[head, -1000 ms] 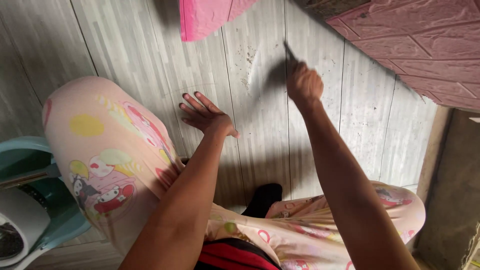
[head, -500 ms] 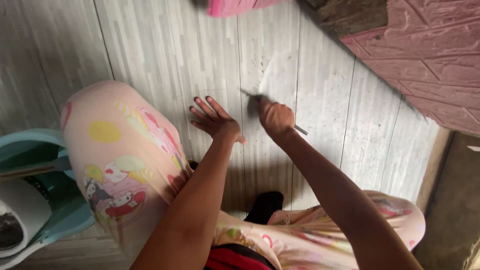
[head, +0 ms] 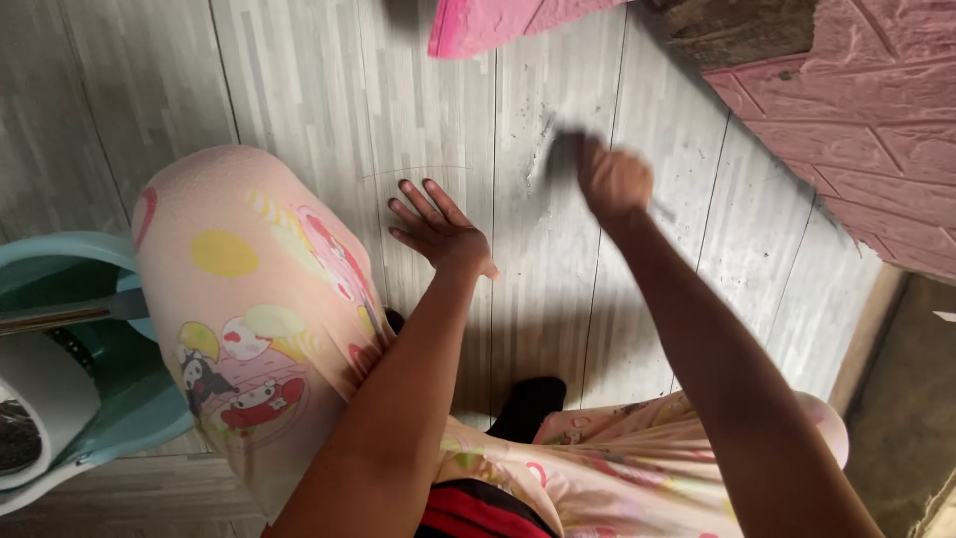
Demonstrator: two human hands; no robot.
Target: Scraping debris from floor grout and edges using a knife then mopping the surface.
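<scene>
My left hand (head: 438, 229) rests flat on the grey plank floor (head: 299, 90), fingers spread, holding nothing. My right hand (head: 612, 181) is closed around a small dark tool (head: 564, 154), blurred by motion, held just above the floor boards further out. A faint dusty streak (head: 538, 149) marks the floor beside the tool. What kind of tool it is cannot be made out. My knees in pink patterned cloth (head: 249, 299) frame both arms.
A pink embossed panel (head: 856, 110) lies at the upper right, and a pink sheet edge (head: 488, 20) at the top. A teal plastic stool or basin (head: 60, 289) with a white container (head: 40, 408) stands at the left. A dark sock (head: 528, 403) shows below.
My right hand with the tool swept down toward me, then moved back out and to the right. My left hand stayed planted on the floor.
</scene>
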